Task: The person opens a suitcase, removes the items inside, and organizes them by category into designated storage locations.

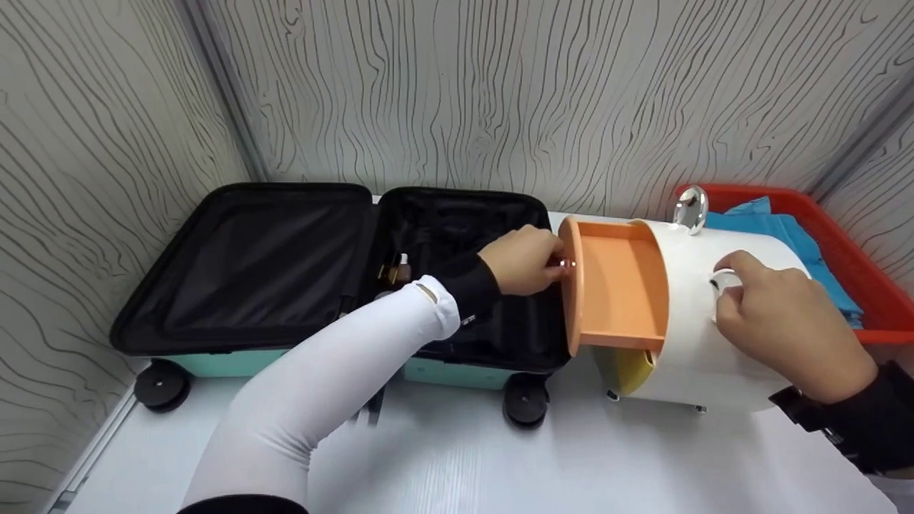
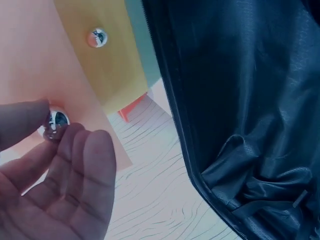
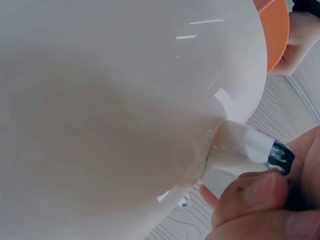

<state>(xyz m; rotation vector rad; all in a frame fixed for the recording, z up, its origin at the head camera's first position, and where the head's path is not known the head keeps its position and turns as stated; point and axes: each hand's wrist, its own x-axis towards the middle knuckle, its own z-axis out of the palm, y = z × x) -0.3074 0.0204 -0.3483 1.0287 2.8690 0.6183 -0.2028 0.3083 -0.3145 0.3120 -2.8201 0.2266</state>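
Note:
My left hand (image 1: 525,260) pinches the round silver knob (image 2: 59,120) on an orange drawer (image 1: 620,278). That drawer stands pulled out to the left from a glossy white rounded cabinet (image 1: 689,328), and its visible inside holds nothing. Below it shows the edge of a yellow drawer (image 1: 635,368), whose own knob (image 2: 97,37) appears in the left wrist view. On top of the cabinet, my right hand (image 1: 792,325) grips a shiny tapered fitting (image 3: 245,150) between thumb and curled fingers. Part of that fitting is hidden by the fingers. A similar chrome fitting (image 1: 691,208) stands farther back.
Left of the cabinet lies an opened mint-green suitcase (image 1: 457,373) with black lining and wheels. A small bottle (image 1: 404,268) and other little items lie in it. Behind the cabinet at right is a red bin (image 1: 885,285) with blue cloth-like material (image 1: 775,232).

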